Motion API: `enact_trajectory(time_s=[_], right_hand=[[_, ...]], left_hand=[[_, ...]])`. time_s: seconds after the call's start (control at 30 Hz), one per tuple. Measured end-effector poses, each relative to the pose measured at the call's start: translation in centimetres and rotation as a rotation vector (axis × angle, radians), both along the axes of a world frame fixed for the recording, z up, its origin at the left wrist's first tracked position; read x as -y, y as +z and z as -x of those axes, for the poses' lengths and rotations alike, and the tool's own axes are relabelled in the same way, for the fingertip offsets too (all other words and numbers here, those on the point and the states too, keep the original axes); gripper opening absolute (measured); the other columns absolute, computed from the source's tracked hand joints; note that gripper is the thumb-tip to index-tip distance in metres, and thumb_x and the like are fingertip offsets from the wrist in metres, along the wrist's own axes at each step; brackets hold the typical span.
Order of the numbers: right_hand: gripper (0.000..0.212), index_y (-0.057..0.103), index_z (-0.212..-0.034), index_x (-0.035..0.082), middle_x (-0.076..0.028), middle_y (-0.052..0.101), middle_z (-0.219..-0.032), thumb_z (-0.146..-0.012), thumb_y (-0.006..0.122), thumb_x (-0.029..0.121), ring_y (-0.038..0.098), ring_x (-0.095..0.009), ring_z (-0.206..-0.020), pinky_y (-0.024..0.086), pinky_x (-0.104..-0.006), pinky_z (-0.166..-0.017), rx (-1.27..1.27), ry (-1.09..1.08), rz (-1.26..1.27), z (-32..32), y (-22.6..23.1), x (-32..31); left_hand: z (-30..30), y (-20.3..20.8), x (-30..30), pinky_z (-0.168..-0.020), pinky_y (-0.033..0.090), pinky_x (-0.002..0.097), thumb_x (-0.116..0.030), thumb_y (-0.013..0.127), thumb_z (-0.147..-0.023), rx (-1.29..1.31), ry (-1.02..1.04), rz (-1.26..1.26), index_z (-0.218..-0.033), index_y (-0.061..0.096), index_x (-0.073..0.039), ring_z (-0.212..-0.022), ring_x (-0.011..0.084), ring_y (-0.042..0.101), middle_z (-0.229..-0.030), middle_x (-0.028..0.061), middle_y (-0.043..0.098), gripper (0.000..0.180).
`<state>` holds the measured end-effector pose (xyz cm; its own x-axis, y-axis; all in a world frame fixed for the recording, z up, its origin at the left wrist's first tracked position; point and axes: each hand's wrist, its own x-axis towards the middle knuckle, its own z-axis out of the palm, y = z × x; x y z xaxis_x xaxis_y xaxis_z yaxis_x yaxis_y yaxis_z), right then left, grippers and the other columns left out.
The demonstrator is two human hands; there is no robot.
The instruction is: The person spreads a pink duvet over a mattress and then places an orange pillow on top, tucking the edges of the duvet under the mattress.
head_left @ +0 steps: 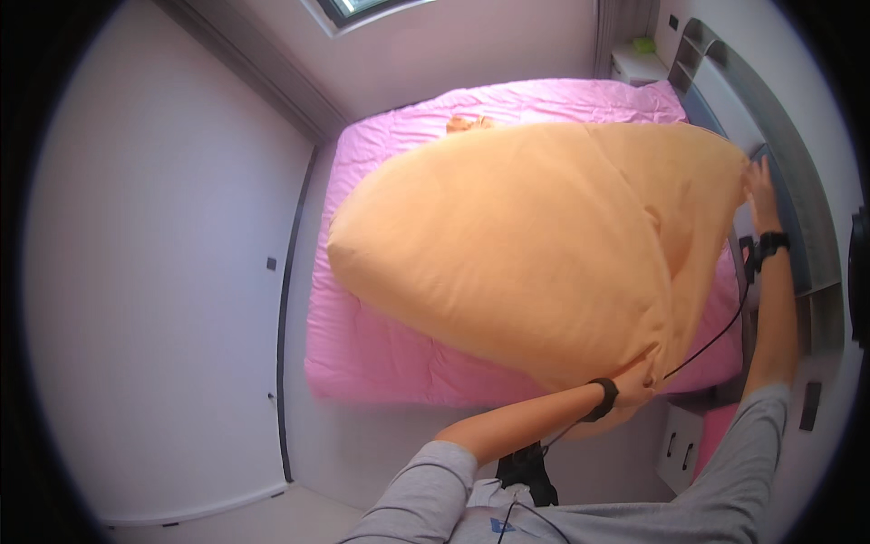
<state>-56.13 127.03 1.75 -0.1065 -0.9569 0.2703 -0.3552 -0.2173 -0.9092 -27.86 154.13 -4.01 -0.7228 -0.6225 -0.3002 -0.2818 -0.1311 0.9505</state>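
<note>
A large light-orange bed sheet (507, 236) billows up, puffed out, over the pink quilt (381, 354) on the bed. My left hand (637, 379) is closed on the sheet's near edge, where the cloth bunches into folds. Farther off to the right, beside the headboard, my right hand (761, 192) grips another part of the sheet's edge. The cloth is pulled taut between the two hands and hides most of the quilt. A small crumpled orange-brown cloth (469, 124) shows past the sheet's far side.
The grey headboard (802, 172) stands along the right. A white nightstand (639, 65) with a green item is at the far right corner, and a white drawer cabinet (678, 444) is near me. Black cables run from my wrist bands. A white door (172, 272) is at left.
</note>
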Motion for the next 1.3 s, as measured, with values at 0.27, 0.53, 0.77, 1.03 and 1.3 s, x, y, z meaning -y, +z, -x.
enact_trajectory(time_s=[0.27,0.53,0.77,1.03,1.3], right_hand=[[0.056,0.023,-0.130,0.010,-0.004,0.033,-0.127,-0.083,0.049,0.026,0.036,-0.015,-0.111,0.038,-0.0294,-0.079,0.282,0.137,-0.527,-14.5,-6.0,-20.6],[0.072,0.006,-0.133,0.017,-0.007,0.018,-0.135,-0.080,0.051,0.035,0.026,-0.025,-0.120,0.034,-0.0429,-0.087,0.243,0.170,-1.020,-28.4,-12.3,-42.7],[0.080,0.001,-0.132,0.012,-0.017,0.015,-0.134,-0.078,0.055,0.037,0.021,-0.036,-0.120,0.029,-0.0503,-0.091,0.234,0.455,-1.281,-49.3,-13.7,-52.2],[0.076,0.003,-0.131,0.007,-0.019,0.017,-0.132,-0.079,0.052,0.035,0.026,-0.038,-0.117,0.037,-0.0490,-0.086,0.149,0.636,-1.202,-64.6,-10.2,-57.0],[0.058,0.017,-0.127,0.001,-0.019,0.023,-0.130,-0.083,0.045,0.026,0.037,-0.038,-0.110,0.044,-0.0452,-0.081,0.285,0.358,-1.342,-72.3,-14.4,-53.6]], left_hand=[[-28.6,-2.1,-7.7,-0.073,0.045,0.0276,-0.021,0.050,-0.082,0.281,0.388,-0.189,-0.117,0.041,-0.004,-0.095,0.0168,0.051,-0.108,0.0090,0.051,0.041],[-59.8,-1.3,-39.7,-0.065,0.046,0.0340,-0.018,0.052,-0.078,0.591,1.222,-0.499,-0.115,0.040,-0.006,-0.087,0.0164,0.053,-0.101,0.0068,0.052,0.041],[-66.2,-3.1,-71.7,-0.074,0.045,0.0448,-0.016,0.045,-0.079,0.235,1.727,-0.693,-0.117,0.034,-0.003,-0.092,0.0270,0.051,-0.106,0.0135,0.048,0.042],[-72.7,-5.3,-83.5,-0.073,0.046,0.0393,-0.020,0.044,-0.082,0.255,1.844,-0.733,-0.115,0.039,-0.003,-0.092,0.0257,0.052,-0.103,0.0156,0.050,0.038],[-82.7,-1.1,-74.5,-0.073,0.043,0.0289,-0.021,0.046,-0.082,0.390,1.698,-0.353,-0.111,0.045,-0.002,-0.086,0.0169,0.054,-0.100,0.0098,0.053,0.034]])
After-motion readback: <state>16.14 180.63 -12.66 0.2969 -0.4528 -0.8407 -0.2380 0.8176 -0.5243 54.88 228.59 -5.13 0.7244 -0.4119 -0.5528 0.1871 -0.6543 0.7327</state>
